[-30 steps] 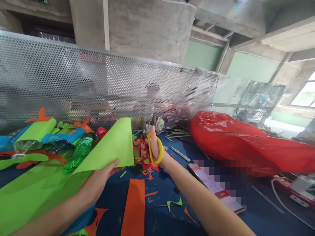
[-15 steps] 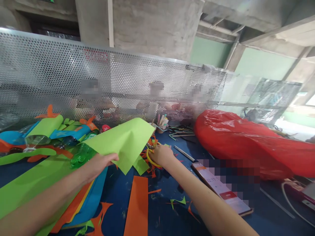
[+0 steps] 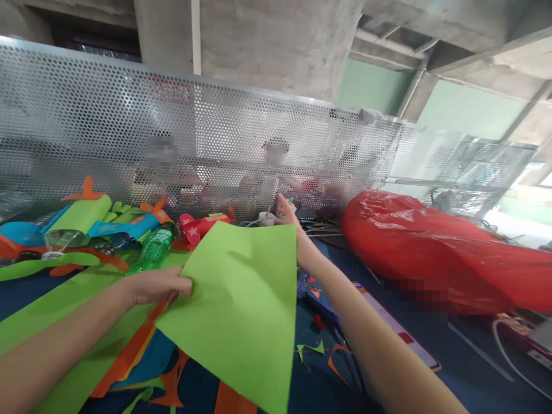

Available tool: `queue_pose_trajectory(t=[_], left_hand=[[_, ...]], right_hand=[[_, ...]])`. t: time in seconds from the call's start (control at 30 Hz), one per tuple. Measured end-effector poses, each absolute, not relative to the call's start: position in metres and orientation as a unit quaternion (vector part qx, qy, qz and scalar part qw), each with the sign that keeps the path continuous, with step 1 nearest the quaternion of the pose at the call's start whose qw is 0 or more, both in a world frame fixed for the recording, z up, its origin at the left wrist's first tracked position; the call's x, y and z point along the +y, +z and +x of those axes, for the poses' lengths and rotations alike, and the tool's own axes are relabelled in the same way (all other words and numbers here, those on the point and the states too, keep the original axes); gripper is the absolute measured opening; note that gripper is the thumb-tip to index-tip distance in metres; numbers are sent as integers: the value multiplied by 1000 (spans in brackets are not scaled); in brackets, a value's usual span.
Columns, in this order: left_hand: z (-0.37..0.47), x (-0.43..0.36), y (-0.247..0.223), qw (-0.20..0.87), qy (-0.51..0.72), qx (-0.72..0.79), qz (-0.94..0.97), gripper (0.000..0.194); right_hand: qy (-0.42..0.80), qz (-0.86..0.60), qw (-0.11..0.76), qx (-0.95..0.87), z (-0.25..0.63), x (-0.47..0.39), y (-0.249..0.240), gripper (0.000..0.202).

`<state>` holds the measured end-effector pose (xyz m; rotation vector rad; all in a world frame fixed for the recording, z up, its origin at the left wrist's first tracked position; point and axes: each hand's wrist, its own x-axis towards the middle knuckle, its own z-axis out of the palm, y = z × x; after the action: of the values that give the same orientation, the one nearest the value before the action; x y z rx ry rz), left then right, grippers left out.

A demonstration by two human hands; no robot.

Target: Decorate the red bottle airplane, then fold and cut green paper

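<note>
My left hand (image 3: 166, 284) pinches a bright green paper sheet (image 3: 241, 299) at its left edge, holding it raised and slightly bent over the table. Beyond the sheet's upper right corner, my right hand (image 3: 290, 217) reaches up beside the pen cup (image 3: 267, 217), a finger stretched out. Its lower part is partly covered by the sheet, and I see nothing held in it. Under the green sheet, an orange paper strip (image 3: 230, 399) shows its near end. The yellow-handled scissors are out of sight.
Bottle models trimmed with coloured paper, among them a green bottle (image 3: 155, 248), stand at the left. Orange scraps (image 3: 172, 385) lie in front. To the right are a phone (image 3: 409, 339) and a large red plastic bag (image 3: 414, 247). A perforated metal screen (image 3: 233, 138) closes off the back.
The green sheet has come nearer and turned more face-on, now covering the middle scraps. My right hand has left the yellow scissors and moved up and away toward the pen cup.
</note>
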<state>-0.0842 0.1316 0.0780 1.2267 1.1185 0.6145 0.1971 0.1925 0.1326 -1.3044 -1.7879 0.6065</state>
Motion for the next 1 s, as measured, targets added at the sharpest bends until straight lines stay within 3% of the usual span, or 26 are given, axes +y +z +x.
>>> queue_pose_trajectory(t=[0.07, 0.1, 0.17, 0.23, 0.33, 0.5, 0.63, 0.73, 0.9, 1.0], left_hand=[[-88, 137, 77, 643, 254, 489, 532, 42], [-90, 139, 78, 641, 256, 487, 535, 50], [-94, 143, 79, 611, 266, 497, 556, 62], [-99, 147, 80, 518, 268, 520, 624, 62], [-102, 154, 80, 352, 285, 539, 710, 54], [-89, 156, 75, 195, 326, 552, 742, 38], [-59, 125, 78, 105, 285, 506, 807, 20], [-38, 88, 81, 153, 127, 477, 856, 36], [-32, 53, 76, 171, -11, 461, 871, 56], [-38, 53, 73, 164, -17, 453, 876, 42]], right_hand=[[207, -461, 421, -754, 212, 182, 141, 87], [187, -422, 395, -794, 219, 177, 146, 83], [188, -372, 277, -866, 228, 168, 154, 52], [235, -372, 157, -884, 233, 161, 159, 23], [267, -386, 49, -882, 232, 155, 161, 12], [255, -402, -7, -879, 215, 144, 153, 32], [238, -345, -138, -897, 188, 134, 138, 49], [177, -323, -244, -897, 168, 130, 123, 61], [119, -327, -273, -897, 156, 128, 111, 58], [131, -337, -259, -895, 159, 128, 114, 51]])
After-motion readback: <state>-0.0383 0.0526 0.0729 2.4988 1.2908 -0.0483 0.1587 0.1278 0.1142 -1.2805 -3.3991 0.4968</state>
